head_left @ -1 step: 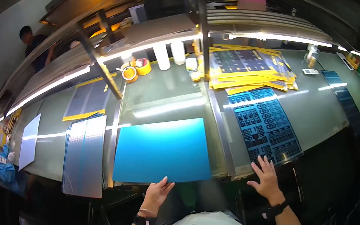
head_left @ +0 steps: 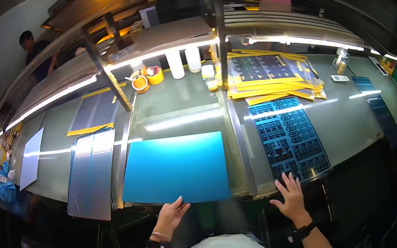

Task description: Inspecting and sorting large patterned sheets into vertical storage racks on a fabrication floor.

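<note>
A smooth, bright blue panel [head_left: 177, 170] lies at the middle of the bench, its near edge by the bench's front. My left hand [head_left: 172, 216] grips that near edge, with its fingertips at the rim; the fingers' undersides are hidden. On the right lies a dark blue film sheet [head_left: 292, 135] printed with rows of rings and small blocks. My right hand [head_left: 293, 199] is open at the sheet's near end, fingers spread and pointing away from me. Whether its fingertips touch the sheet, I cannot tell.
Left of the panel rests a stack of grey-blue panels [head_left: 91, 174]. Yellow-edged films [head_left: 269, 75] are piled behind the printed sheet. Orange tape rolls [head_left: 140, 83] and a white roll [head_left: 175, 64] stand farther back. A shelf post [head_left: 225, 44] rises there. A co-worker [head_left: 0, 180] is at far left.
The view has shifted very slightly. Both hands keep their places at the panel and the printed sheet, with the right hand's fingers still spread.
</note>
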`<action>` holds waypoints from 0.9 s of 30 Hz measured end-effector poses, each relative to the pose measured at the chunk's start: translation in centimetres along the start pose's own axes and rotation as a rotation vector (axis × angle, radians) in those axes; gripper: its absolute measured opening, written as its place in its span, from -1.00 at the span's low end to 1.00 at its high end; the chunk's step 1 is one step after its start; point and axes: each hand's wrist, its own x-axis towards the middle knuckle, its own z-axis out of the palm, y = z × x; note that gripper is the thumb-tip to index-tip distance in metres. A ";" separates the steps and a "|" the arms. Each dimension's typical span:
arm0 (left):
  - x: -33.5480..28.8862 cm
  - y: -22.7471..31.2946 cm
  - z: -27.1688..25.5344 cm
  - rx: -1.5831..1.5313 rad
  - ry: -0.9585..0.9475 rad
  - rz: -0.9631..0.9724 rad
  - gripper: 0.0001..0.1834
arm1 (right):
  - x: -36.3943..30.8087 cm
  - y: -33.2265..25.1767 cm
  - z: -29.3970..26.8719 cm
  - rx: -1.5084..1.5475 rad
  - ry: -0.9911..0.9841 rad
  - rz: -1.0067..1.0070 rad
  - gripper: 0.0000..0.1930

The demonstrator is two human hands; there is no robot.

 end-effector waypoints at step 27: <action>4.1 -1.1 18.5 1.625 -0.534 0.603 -0.72 | 0.8 2.9 -0.7 0.082 0.054 -0.192 -0.63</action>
